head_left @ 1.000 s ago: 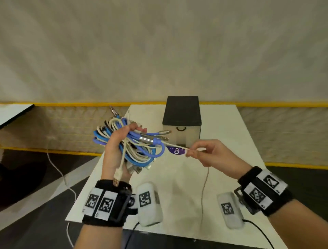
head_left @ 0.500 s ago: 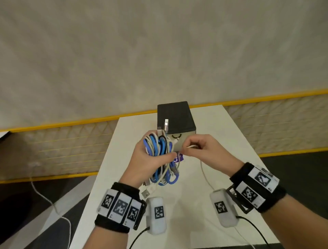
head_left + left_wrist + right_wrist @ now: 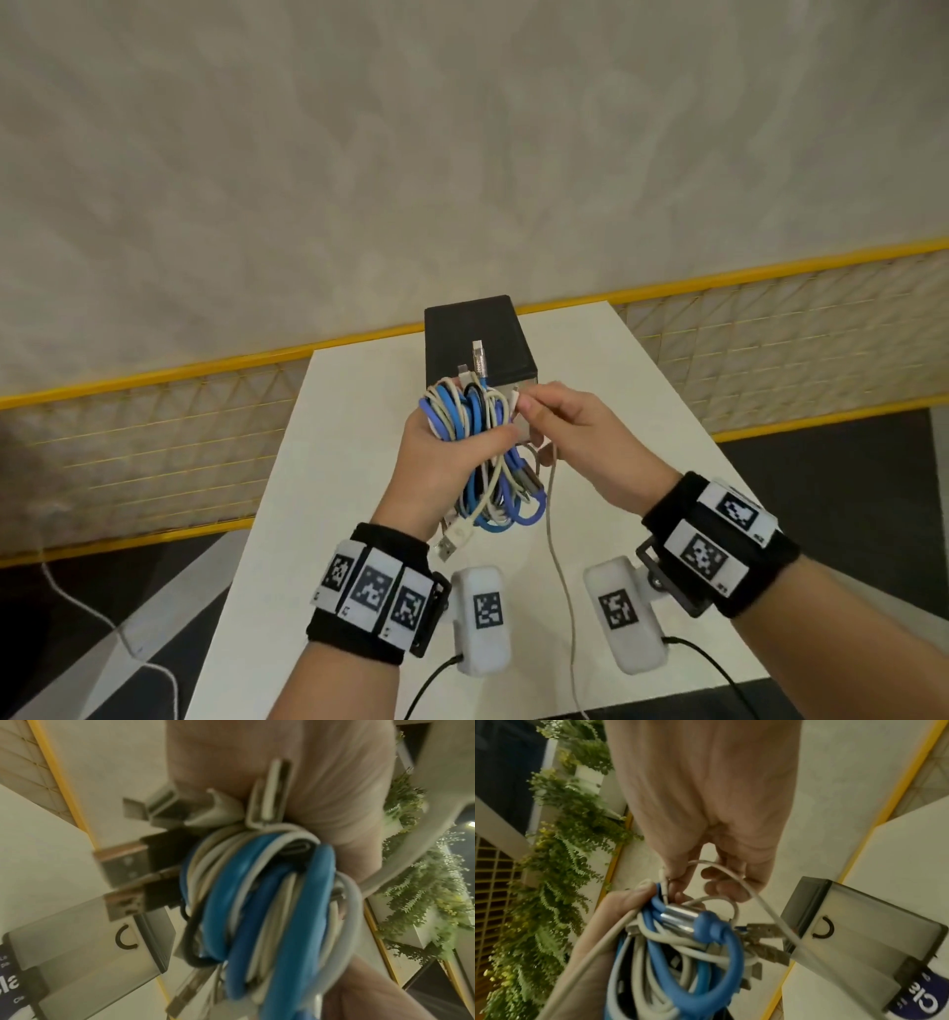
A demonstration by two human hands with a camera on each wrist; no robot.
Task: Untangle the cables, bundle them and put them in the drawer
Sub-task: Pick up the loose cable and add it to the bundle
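In the head view the left hand (image 3: 436, 462) covers the middle of the cable bundle (image 3: 480, 452), so how the strands cross there is hard to tell. The bundle is a coil of blue, white and cream loops, plugs sticking out above and below, gripped in that fist at frame centre. Just right, the right hand (image 3: 575, 437) pinches a thin white cable (image 3: 557, 555), apparently near its end. Behind both stands the drawer box (image 3: 477, 334), its front mostly hidden.
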